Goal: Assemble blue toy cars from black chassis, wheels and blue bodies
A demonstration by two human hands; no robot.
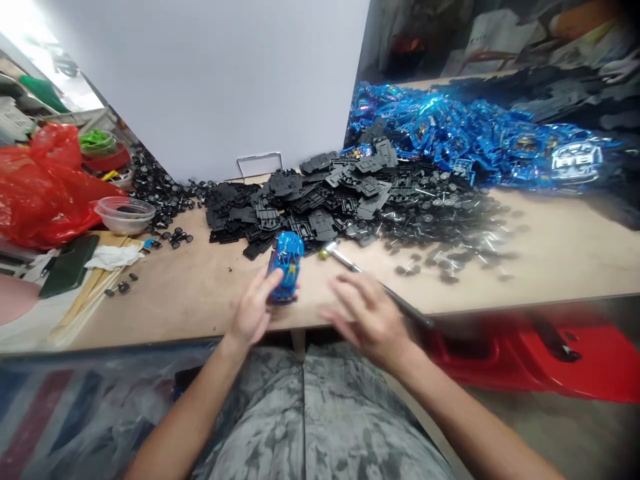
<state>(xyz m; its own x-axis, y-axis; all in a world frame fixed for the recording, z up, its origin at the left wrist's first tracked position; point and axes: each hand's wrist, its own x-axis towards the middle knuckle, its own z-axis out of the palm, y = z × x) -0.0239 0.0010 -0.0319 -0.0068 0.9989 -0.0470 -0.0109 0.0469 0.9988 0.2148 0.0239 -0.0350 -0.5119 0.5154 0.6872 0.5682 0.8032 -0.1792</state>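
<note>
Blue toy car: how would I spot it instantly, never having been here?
Start at the light-brown table, then the heap of black plastic plates across its middle. Just in front, the left hand holds the blue toy car, well apart from the blue shells piled at the back right.

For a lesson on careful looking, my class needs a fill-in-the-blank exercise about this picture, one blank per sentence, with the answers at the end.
1. The right hand is near the hammer, while the toy car is in the ____ hand.
2. The toy car is mainly ____ in color.
3. The clear tub stands beside a plastic bag colored ____.
4. The pile of shiny parts lies toward the ____ side of the picture.

Missing words: left; blue; red; right.
</note>
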